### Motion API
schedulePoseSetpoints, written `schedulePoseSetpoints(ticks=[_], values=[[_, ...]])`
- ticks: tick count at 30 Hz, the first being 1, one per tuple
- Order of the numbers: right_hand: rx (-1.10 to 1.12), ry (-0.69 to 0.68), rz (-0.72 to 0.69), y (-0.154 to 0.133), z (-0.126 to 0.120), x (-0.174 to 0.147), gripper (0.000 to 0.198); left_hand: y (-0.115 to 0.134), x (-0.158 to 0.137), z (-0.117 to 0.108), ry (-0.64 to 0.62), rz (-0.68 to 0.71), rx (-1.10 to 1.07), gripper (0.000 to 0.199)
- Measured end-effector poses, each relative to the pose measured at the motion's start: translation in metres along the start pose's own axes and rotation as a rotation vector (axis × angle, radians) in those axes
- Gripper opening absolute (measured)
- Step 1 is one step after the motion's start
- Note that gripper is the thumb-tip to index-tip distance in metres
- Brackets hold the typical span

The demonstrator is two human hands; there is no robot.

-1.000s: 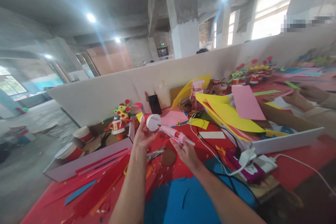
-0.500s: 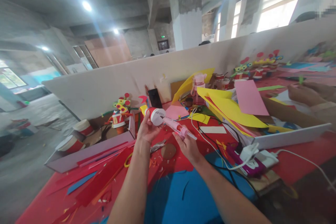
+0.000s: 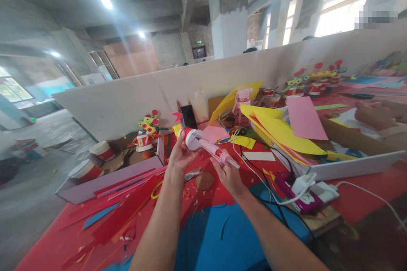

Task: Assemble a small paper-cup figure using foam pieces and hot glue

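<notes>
My left hand (image 3: 182,155) is wrapped round a paper cup figure (image 3: 191,139), tipped so its white round end faces right; red and yellow paper parts stick out on its far side. In my right hand (image 3: 229,173) is a pink glue gun (image 3: 213,149), with a clear glue stick (image 3: 234,163) poking from its back. The gun's tip is at the white end of the cup; whether it touches I cannot tell. A similar finished-looking figure (image 3: 144,140) stands to the left, in a shallow box (image 3: 111,180).
White paper cups (image 3: 102,151) lie in the left box. Paper strips (image 3: 124,203) cover the left side. A phone (image 3: 188,117) leans on the white partition (image 3: 127,106). A purple power strip (image 3: 305,201) with cables sits right, below a paper-filled box (image 3: 352,166). Another person's hands (image 3: 370,114) show at far right.
The view has shifted slightly. Both hands keep their holds, with the glue gun still at the cup's white end. The other person's hands at the right have moved a little.
</notes>
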State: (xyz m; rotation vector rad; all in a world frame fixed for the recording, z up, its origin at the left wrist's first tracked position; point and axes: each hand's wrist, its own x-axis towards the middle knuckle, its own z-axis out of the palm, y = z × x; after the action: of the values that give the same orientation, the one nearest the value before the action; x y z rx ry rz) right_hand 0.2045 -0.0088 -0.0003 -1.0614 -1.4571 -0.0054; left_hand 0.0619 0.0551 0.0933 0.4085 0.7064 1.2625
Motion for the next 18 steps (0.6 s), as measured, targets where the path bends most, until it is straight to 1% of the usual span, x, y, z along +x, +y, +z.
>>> schedulePoseSetpoints(ticks=[3, 7, 14, 18], values=[[-0.013, 0.008, 0.042, 0.003, 0.0, -0.001, 0.048, 0.001, -0.001, 0.001, 0.007, 0.003, -0.001, 0.022], [0.008, -0.037, 0.069, 0.003, 0.0, -0.001, 0.048, 0.005, -0.001, -0.001, -0.005, 0.013, -0.017, 0.021], [0.016, -0.084, 0.035, -0.004, 0.0, -0.001, 0.044, 0.01, 0.004, -0.007, 0.036, 0.031, 0.009, 0.023], [0.06, -0.101, 0.005, -0.006, 0.001, -0.001, 0.037, 0.007, 0.004, -0.006, 0.018, 0.005, -0.039, 0.023]])
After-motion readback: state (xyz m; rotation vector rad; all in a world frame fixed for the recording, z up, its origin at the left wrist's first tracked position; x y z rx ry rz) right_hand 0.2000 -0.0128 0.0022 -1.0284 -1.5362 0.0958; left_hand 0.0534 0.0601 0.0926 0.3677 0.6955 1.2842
